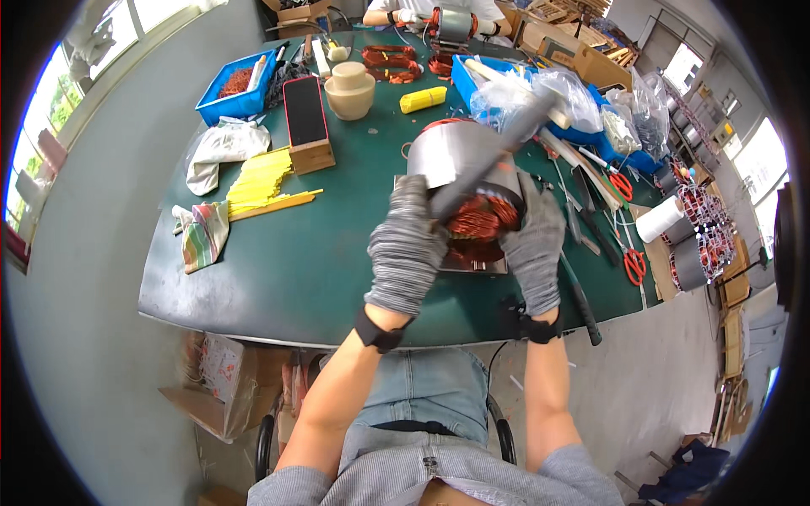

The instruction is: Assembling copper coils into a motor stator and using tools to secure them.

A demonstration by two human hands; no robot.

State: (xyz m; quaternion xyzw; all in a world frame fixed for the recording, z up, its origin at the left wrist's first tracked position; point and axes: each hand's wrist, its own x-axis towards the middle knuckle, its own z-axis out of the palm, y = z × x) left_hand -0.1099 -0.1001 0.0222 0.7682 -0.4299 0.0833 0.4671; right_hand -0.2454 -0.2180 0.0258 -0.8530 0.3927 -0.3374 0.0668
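A: How many hands do we have in play, and what do they hold?

B: Two, both in grey knit gloves. Our left hand (407,246) is closed in a full grip around the dark handle of one hammer (494,152), whose shaft slants up and to the right across the stator. Our right hand (534,239) lies against the right side of the stator, fingers curved on it; how firm that grip is we cannot tell.

A: And the stator itself?

B: One motor stator (460,160), a grey steel cylinder lying on its side near the middle of the green counter (295,261), with copper windings (479,221) bulging from the end that faces us. It rests on a flat metal plate.

A: What else can we count around it?

B: Two blue bins: one (239,84) at the far left with copper bits in it, one (489,80) at the far right under clear plastic bags. Two pairs of red-handled scissors, one (634,265) by the right edge and one (622,184) farther back. One white roll (660,221) beside them. One stack of yellow strips (257,179) to our left, one striped rag (203,234), one white cloth (221,148), one wooden block with a black top (305,122), one cream-coloured former (349,88) and one yellow tube (422,99).

A: Anyone else?

B: One person at the far end, hands on a second stator (453,25).
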